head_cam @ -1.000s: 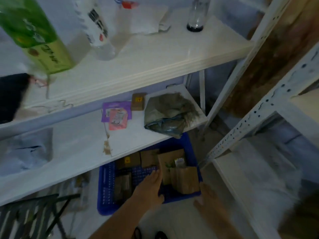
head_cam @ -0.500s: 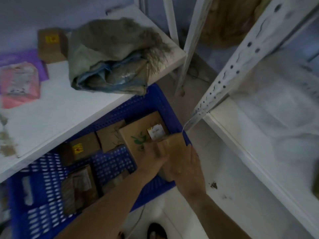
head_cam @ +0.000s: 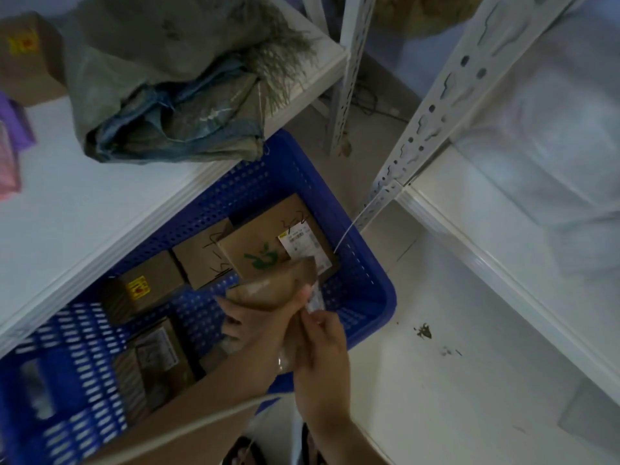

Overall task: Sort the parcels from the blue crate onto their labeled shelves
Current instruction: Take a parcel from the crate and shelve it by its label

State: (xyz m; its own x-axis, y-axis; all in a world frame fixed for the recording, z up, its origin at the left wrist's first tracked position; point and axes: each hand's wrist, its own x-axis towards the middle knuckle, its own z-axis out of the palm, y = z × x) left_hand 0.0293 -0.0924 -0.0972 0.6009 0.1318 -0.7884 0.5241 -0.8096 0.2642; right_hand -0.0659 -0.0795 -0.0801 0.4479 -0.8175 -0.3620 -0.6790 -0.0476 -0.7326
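Note:
The blue crate [head_cam: 362, 263] sits on the floor, half under a white shelf [head_cam: 100, 209]. Several brown cardboard parcels lie inside, one with a green mark and a white label [head_cam: 265, 246]. Both hands hold a small brown parcel [head_cam: 275, 286] lifted just above the crate's near right corner. My left hand [head_cam: 248, 320] grips it from below and the left. My right hand [head_cam: 322, 344] pinches its right edge, where a bit of clear tape or plastic shows.
A crumpled grey-blue sack [head_cam: 167, 95] lies on the white shelf above the crate, with a small brown box [head_cam: 27, 58] and pink and purple packets [head_cam: 13, 146] at the left. A second white shelf unit [head_cam: 503, 229] with a perforated post [head_cam: 432, 109] stands to the right. My feet are below.
The view has dropped and closed in on the crate. Both hands reached in, took the small brown parcel and have lifted it from the crate.

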